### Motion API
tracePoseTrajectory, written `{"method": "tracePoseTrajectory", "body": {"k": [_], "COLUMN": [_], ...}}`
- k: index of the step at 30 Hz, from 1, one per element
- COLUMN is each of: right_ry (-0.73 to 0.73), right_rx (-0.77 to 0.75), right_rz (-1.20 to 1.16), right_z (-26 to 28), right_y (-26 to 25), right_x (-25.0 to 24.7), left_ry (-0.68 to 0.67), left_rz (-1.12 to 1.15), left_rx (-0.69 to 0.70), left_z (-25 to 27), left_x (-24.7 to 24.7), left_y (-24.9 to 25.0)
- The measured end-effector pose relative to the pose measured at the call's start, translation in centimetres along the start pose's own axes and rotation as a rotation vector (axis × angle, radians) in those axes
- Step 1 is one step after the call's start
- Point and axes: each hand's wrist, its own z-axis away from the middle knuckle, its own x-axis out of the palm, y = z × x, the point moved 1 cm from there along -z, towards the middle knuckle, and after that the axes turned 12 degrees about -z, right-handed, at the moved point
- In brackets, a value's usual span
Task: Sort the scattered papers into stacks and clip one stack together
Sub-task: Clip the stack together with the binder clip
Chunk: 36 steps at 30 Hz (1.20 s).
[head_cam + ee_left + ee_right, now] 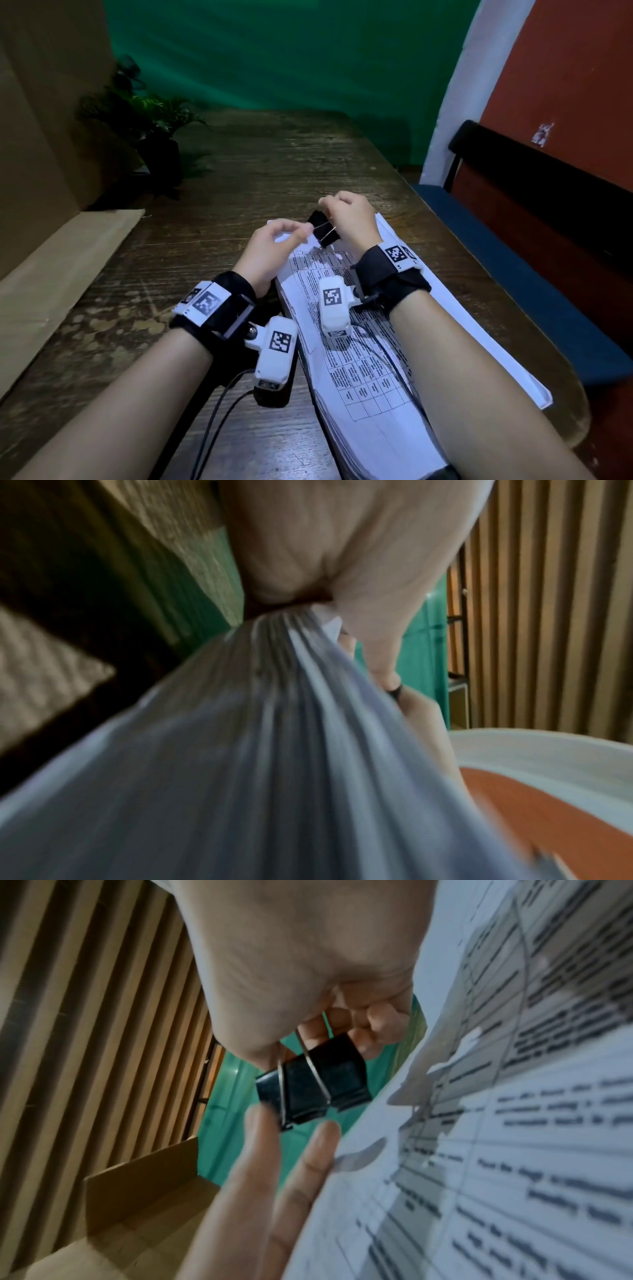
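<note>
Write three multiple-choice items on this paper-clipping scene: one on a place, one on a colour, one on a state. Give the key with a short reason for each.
1. Where is the binder clip?
A. lying on the cardboard
B. held above the far end of the paper stack
C. beside the plant

2. What colour is the clip's body?
A. black
B. red
C. white

3. What is the left hand doing?
A. lying flat on the table
B. holding a pen
C. gripping the far edge of the paper stack

Key:
1 B: the head view shows the right hand pinching the clip's wire handles over the stack's far end.
2 A: the right wrist view shows a black body with silver wire handles.
3 C: the left wrist view shows the sheets' edges bunched in its grip.
</note>
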Motion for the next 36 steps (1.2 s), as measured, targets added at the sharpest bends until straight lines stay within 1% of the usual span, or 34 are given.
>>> {"method": "tracePoseTrajectory", "body": {"k": [2,3,4,7,9,11,13,14,15,16,18,19,21,23,25,27,29,33,36], "right_ry": [0.023,0.038,0.067,0.143,0.147,0.176,0.236,0.265,0.289,0.314,0.367,0.402,0.441,0.448,0.418,0.41,0.407,0.386,0.32], "right_rx": [0.105,0.156,0.212,0.373,0.403,0.42,0.411,0.357,0.28,0.183,-0.055,-0.227,-0.616,-0.92,-1.111,-1.239,-1.326,-1.419,-1.437], "right_rz": [-0.089,-0.149,-0.247,-0.563,-0.656,-0.698,-0.693,-0.621,-0.505,-0.354,-0.063,0.061,0.266,0.357,0.38,0.393,0.426,0.451,0.443], "right_z": [-0.5,-0.8,-1.0,-1.2,-1.2,-1.1,-1.0,-0.9,-1.0,-0.9,-0.4,-0.1,1.3,2.7,4.0,5.1,6.0,7.1,7.6], "right_y": [0.7,1.3,1.7,2.5,2.4,2.3,2.1,1.9,1.7,1.2,-0.8,-2.3,-6.2,-9.7,-12.6,-15.0,-16.7,-18.9,-20.5], "right_x": [-0.9,-1.4,-1.9,-2.9,-3.2,-3.3,-3.2,-3.2,-3.2,-3.4,-3.9,-4.3,-5.2,-5.7,-6.3,-7.1,-7.8,-8.8,-9.2], "left_ry": [-0.051,-0.067,-0.065,0.004,-0.058,-0.129,-0.154,-0.142,-0.109,-0.056,0.055,0.102,0.152,0.175,0.191,0.205,0.225,0.246,0.252], "left_rz": [0.221,0.292,0.352,0.486,0.515,0.489,0.509,0.518,0.526,0.516,0.447,0.39,0.275,0.198,0.171,0.168,0.156,0.134,0.119], "left_rx": [-0.173,-0.241,-0.296,-0.437,-0.513,-0.571,-0.61,-0.612,-0.593,-0.538,-0.346,-0.24,-0.024,0.192,0.337,0.441,0.511,0.608,0.675], "left_z": [-0.1,-0.1,-0.1,-0.6,-0.5,-0.5,-0.4,-0.1,0.2,0.5,1.3,1.6,2.6,3.8,5.1,6.3,7.2,8.8,9.8], "left_x": [-0.3,-0.4,-0.6,-0.6,-0.5,-0.4,-0.6,-0.6,-0.5,-0.3,-0.1,-0.2,-0.7,-1.2,-1.5,-1.8,-2.0,-2.4,-2.6], "left_y": [-0.4,-0.7,-1.0,-1.5,-1.2,-0.9,-0.6,-0.3,0.0,0.4,1.4,2.1,4.1,6.6,9.1,11.2,12.6,14.5,15.6]}}
